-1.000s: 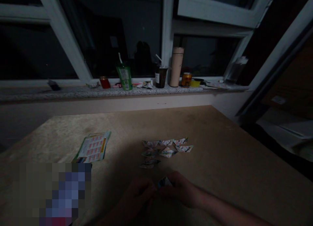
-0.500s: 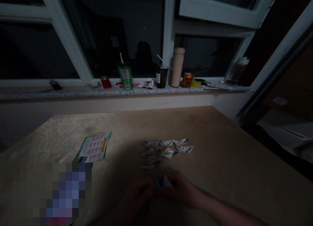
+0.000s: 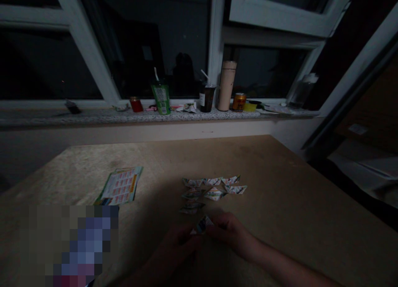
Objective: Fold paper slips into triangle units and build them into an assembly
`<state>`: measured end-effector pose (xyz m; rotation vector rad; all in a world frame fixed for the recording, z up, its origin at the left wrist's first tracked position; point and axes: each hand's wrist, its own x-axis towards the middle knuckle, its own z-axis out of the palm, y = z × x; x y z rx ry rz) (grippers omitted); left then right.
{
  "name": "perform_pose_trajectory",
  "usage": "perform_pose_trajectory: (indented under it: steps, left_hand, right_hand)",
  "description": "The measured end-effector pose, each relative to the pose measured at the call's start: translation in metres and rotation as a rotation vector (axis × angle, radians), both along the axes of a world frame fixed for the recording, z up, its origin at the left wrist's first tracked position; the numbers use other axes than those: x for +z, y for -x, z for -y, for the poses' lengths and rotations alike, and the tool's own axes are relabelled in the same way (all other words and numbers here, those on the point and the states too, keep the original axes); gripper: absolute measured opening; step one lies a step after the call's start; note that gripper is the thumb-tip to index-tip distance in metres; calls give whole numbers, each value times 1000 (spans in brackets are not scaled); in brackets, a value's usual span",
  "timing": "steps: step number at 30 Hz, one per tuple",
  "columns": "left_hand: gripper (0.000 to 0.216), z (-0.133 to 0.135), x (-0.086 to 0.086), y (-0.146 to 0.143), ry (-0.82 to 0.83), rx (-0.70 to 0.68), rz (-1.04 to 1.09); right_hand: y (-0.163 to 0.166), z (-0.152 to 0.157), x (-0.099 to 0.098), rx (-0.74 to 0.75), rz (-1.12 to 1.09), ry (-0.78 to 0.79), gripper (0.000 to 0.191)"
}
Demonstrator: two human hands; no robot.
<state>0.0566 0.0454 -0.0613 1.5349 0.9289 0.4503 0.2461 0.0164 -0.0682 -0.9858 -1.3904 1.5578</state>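
Low at the front of the table, a small folded printed paper (image 3: pixel 202 225) is pinched between both hands, its peak pointing up. My left hand (image 3: pixel 178 244) is closed on its left end, and my right hand (image 3: pixel 229 231) grips its right end with thumb and fingers. Just beyond the hands are several folded paper boats in uneven rows, among them a back-row boat (image 3: pixel 212 182), a middle boat (image 3: pixel 214 193) and a nearest boat (image 3: pixel 192 208). Dim light hides the lower fingers.
A stack of printed leaflets (image 3: pixel 120 185) lies left on the brown table (image 3: pixel 280 220). A blurred-out patch (image 3: pixel 83 245) covers the lower left. The windowsill behind holds a green cup (image 3: pixel 161 97), a dark drink cup (image 3: pixel 206 98), a tall flask (image 3: pixel 226 86) and a can (image 3: pixel 239 102).
The two hands have drawn slightly apart, each holding an end of the folded paper. More of the paper shows, and its peak sits a little higher and further left.
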Motion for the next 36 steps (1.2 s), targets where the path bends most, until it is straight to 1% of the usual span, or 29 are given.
perform_pose_trajectory:
  steps: [2,4,7,9,11,15,18,22,26,31,33,36]
  left_hand:
    - [45,0,0,-1,9,-15,-8]
    - [48,-1,0,-1,9,-12,-10]
    - [51,-3,1,0,15,-1,-2]
    - [52,-3,1,1,20,11,1]
    - [51,-3,1,1,25,17,4]
    - [49,-1,0,1,20,12,12]
    - [41,-3,1,1,-7,2,29]
    - [30,-7,3,0,-22,-15,9]
    - [32,-6,4,-1,-20,-15,-29]
    - [30,-3,9,-3,-25,3,-55]
    - [30,-3,10,-4,-38,23,-62]
    - [30,-3,10,-5,-53,40,-64]
  right_hand:
    - [2,0,0,20,-6,-18,52]
    - [3,-1,-4,11,61,-53,53]
    - [2,-2,-11,-55,188,-92,55]
    - [1,-3,-14,-86,229,-106,57]
    - [0,-3,-13,-73,226,-97,57]
    - [-1,-1,-6,-24,141,-52,55]
    - [-2,0,-5,-4,125,-71,54]
    - [-3,0,-8,62,149,-93,54]
    - [0,1,-8,73,173,-122,51]
    - [3,1,2,137,126,-150,50]
    - [2,1,4,126,138,-143,53]
    - [2,2,1,85,162,-114,54]
